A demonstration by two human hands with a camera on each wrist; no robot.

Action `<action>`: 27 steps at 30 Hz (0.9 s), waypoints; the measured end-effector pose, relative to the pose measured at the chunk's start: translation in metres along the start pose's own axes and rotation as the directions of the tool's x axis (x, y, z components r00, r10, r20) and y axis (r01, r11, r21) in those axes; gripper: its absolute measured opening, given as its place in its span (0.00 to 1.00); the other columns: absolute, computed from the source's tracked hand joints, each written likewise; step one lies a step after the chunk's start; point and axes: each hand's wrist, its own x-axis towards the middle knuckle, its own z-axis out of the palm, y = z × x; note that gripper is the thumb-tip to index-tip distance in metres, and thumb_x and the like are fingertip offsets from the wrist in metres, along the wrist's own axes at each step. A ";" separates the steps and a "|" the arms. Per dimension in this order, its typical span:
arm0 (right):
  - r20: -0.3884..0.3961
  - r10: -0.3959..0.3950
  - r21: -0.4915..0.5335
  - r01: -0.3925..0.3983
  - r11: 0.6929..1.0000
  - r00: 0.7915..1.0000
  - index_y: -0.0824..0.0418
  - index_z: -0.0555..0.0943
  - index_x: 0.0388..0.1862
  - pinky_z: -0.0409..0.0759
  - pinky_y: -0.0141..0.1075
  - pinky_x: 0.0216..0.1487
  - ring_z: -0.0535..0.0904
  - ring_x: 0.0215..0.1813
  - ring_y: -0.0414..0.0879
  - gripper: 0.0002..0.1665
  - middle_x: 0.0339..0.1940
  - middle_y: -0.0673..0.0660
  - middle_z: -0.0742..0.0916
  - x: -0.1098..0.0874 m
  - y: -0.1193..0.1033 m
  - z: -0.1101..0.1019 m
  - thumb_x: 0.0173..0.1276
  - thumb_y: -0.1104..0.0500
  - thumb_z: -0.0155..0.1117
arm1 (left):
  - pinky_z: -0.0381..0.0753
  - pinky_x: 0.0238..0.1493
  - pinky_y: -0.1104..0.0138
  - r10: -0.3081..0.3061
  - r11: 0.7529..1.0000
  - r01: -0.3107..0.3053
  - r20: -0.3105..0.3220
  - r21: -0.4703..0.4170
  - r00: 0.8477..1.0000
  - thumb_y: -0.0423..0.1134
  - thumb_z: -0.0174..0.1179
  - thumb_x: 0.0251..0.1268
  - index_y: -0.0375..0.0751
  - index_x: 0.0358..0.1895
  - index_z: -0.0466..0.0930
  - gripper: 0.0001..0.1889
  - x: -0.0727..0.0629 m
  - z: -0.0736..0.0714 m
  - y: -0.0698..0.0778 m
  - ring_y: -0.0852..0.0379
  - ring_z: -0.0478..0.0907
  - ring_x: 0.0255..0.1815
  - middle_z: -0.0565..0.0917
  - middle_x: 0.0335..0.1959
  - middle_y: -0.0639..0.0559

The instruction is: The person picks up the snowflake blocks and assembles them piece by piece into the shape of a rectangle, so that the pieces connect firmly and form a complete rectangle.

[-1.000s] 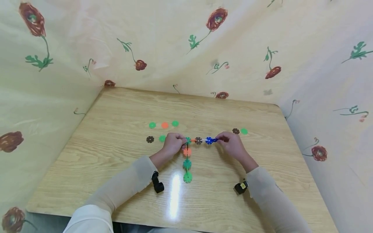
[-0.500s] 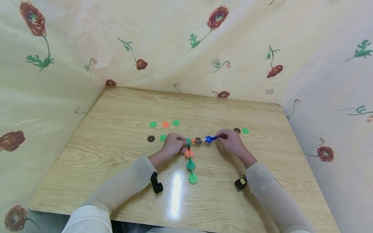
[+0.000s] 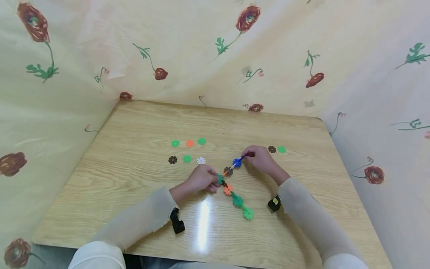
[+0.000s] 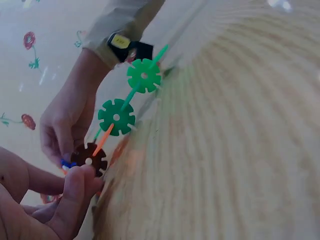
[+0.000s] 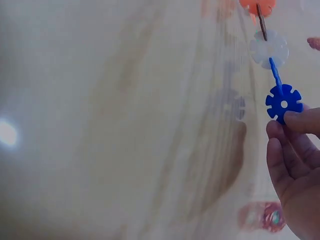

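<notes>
Disc chain [image 3: 228, 189]: slotted discs joined face-on and edge-on by turns, bent at the teal disc [image 3: 220, 179]; over the middle of the counter [image 3: 141, 123], one leg toward half past one, the other toward half past four.
Left hand [image 3: 201, 177]: pinching at the bend with curled fingers, tips drawn together; touching the brown disc [image 4: 90, 154] there in the left wrist view. Cannot tell how the grip is shared between brown and teal.
Right hand [image 3: 260, 158]: pinching the dark blue disc [image 5: 284, 96] at the half-past-one end, fingers closed to the thickness of the piece.
Free end: light green disc [image 3: 248, 213], out at half past four from the bend, in neither hand.
Loose, ten to half past ten from the bend: two rows, the white disc [image 3: 201, 160] just beyond the left hand.
Loose, two o'clock: small brown disc [image 3: 272, 149] and round green disc [image 3: 281, 149], near the right hand.
Step in hand: judged as adjusting the bent chain or firming a joint; cannot tell which.
Next move: probably calls for a steady pinch at the bend and an even, light hold at the blue end. For any further joint, slot square to slot.
Risk: possible slipping of a slot under a sideways tug.
</notes>
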 end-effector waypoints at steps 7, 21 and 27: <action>0.156 -0.068 0.065 0.059 0.996 0.985 0.60 0.87 0.36 0.86 0.40 0.44 0.85 0.41 0.47 0.10 0.36 0.53 0.88 0.011 -0.021 0.007 0.68 0.73 0.64 | 0.82 0.16 0.68 0.038 0.934 -0.075 0.112 0.348 0.993 0.42 0.59 0.75 0.34 0.23 0.85 0.20 -0.017 0.005 0.004 0.55 0.81 0.14 0.85 0.18 0.44; 0.313 -0.144 0.114 0.113 0.987 0.939 0.61 0.85 0.36 0.84 0.38 0.42 0.84 0.39 0.45 0.08 0.35 0.49 0.89 0.022 -0.041 0.019 0.68 0.73 0.65 | 0.82 0.19 0.69 0.033 0.992 -0.040 0.060 0.121 0.998 0.34 0.62 0.72 0.32 0.38 0.86 0.08 0.034 0.001 0.011 0.57 0.82 0.22 0.87 0.28 0.46; 0.424 -0.223 0.272 0.112 0.956 0.878 0.65 0.87 0.42 0.84 0.41 0.52 0.85 0.47 0.49 0.15 0.41 0.55 0.89 0.021 -0.037 0.020 0.68 0.78 0.60 | 0.84 0.22 0.69 -0.014 0.997 0.010 0.058 0.071 0.998 0.30 0.61 0.71 0.29 0.39 0.85 0.06 0.033 0.001 0.012 0.57 0.82 0.23 0.87 0.28 0.44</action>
